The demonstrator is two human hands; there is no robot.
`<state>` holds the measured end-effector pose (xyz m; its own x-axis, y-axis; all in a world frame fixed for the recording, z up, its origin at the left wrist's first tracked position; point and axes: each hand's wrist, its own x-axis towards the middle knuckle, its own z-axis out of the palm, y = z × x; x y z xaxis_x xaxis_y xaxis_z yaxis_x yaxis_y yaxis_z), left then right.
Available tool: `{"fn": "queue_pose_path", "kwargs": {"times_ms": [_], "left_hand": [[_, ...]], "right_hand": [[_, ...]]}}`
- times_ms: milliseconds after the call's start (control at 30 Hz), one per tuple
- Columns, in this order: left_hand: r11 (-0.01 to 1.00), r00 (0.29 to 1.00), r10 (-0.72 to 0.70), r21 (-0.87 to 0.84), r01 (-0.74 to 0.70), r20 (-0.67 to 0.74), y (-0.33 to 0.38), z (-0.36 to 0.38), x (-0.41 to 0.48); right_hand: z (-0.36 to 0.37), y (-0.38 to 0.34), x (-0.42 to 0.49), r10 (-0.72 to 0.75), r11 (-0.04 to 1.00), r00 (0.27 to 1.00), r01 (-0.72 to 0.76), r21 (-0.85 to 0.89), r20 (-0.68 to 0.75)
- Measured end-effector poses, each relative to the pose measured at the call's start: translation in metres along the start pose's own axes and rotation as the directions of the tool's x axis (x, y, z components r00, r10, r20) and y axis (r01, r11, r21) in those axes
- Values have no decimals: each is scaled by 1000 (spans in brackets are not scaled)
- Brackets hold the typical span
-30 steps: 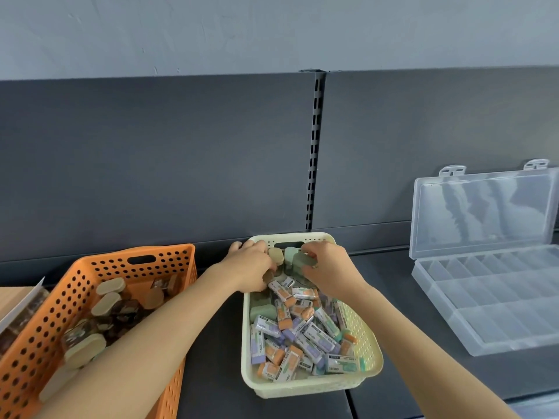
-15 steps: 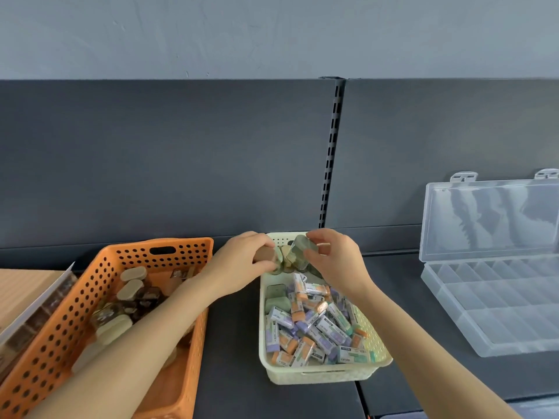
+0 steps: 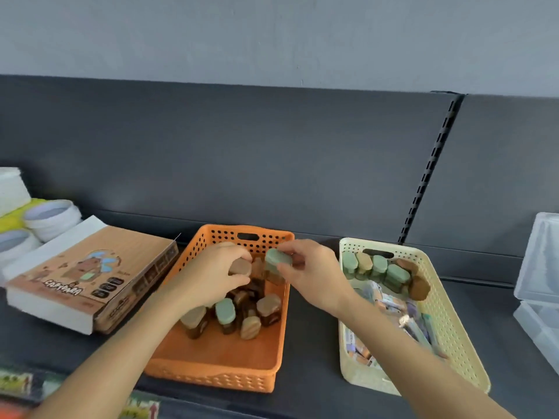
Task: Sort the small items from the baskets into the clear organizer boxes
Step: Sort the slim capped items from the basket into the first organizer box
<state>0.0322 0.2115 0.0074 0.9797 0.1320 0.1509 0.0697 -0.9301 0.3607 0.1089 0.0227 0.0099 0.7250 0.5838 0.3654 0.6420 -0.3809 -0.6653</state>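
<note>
Both hands are over the orange basket (image 3: 211,355), which holds several small jars with tan or green oval lids. My left hand (image 3: 211,273) grips a tan-lidded jar (image 3: 240,266) near the basket's far end. My right hand (image 3: 314,272) pinches a green-lidded jar (image 3: 276,261) beside it. The cream basket (image 3: 453,331) to the right holds a row of the same jars (image 3: 385,272) along its far wall and several small wrapped erasers (image 3: 402,309) below them. The clear organizer box (image 3: 541,285) shows only partly at the right edge.
A brown cardboard box with a capybara print (image 3: 90,276) lies left of the orange basket. White round tubs (image 3: 48,219) and something yellow sit at the far left. A dark back panel with a slotted rail (image 3: 423,182) rises behind the shelf.
Both hands left the cream basket and moved left to the orange basket, each now holding a jar. The view swung left, so the organizer box slid to the right edge.
</note>
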Motion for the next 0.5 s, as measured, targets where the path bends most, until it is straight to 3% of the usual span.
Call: {"fn": "queue_pose_path", "kwargs": {"times_ms": [100,233,500], "left_hand": [[999,999,-46,2,46,19,-13,0,-8],[997,996,-76,19,76,40,-23,3,-15],[998,997,-59,-18,60,43,-22,2,-20]], "right_hand": [[23,-4,6,-81,986,993,92,-136,85],[44,-1,9,-45,955,980,100,-281,196],[43,-3,9,-25,952,979,85,-294,204]]}}
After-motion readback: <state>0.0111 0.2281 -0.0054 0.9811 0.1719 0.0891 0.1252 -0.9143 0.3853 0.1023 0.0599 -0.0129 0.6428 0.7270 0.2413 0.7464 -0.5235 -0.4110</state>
